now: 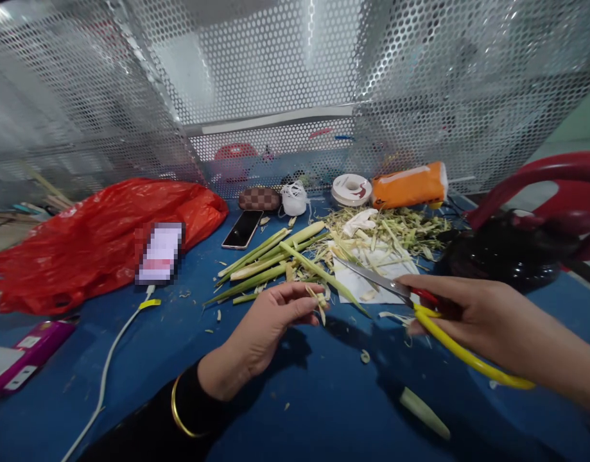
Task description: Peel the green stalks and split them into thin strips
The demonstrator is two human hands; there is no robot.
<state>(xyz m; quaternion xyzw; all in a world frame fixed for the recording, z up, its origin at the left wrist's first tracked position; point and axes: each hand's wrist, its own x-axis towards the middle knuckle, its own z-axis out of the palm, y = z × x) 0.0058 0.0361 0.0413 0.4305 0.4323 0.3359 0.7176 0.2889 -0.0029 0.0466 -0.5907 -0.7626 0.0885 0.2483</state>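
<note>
My left hand [275, 317] pinches a small pale-green strip of plant stalk [322, 310] between thumb and fingers, a little above the blue table. My right hand [472, 314] grips a pair of scissors [422, 312] with yellow and red handles. Their blades point left and away from me and look closed or nearly so, apart from the strip. Long green stalks [263, 277] lie in a loose pile just beyond my left hand. White paper [347, 287] with scraps on it lies behind the blades. A pale cut stalk piece [424, 412] rests near the front.
A heap of shredded trimmings [410, 232] lies at the back right, near an orange packet [410, 186], a white spool [351, 190] and a dark pot-like object [506, 250]. To the left are a red plastic bag [97, 234], a charging phone [160, 253] and its cable [109, 366].
</note>
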